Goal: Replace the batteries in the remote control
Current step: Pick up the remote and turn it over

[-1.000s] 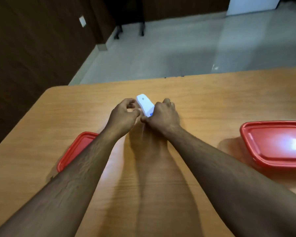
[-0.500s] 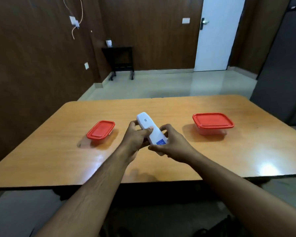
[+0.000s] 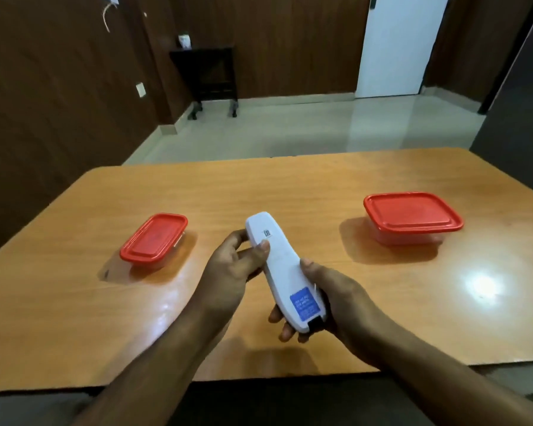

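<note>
So far little of the job looks done: the white remote control (image 3: pixel 282 272) is held above the near middle of the wooden table (image 3: pixel 320 186), back side up, with a blue label near its near end and a small printed code near its far end. The left hand (image 3: pixel 231 272) grips the far half, thumb pressed on the back and fingers curled round the left edge; the right hand (image 3: pixel 336 299) cups the near end from underneath, fingertips showing below the left edge and thumb laid along the right edge. At the very near end there is a dark gap, which may be the battery cover beginning to slide off, though the view is too small to be sure. No batteries are visible anywhere, loose or in the remote. Two closed containers with red lids sit on the table, a smaller one (image 3: pixel 154 238) to the left and a larger one (image 3: pixel 411 216) to the right, both well apart from the hands; what they hold cannot be seen. By that reading, taking the cover off, pulling the old cells, fitting new ones and closing up all remain.
</note>
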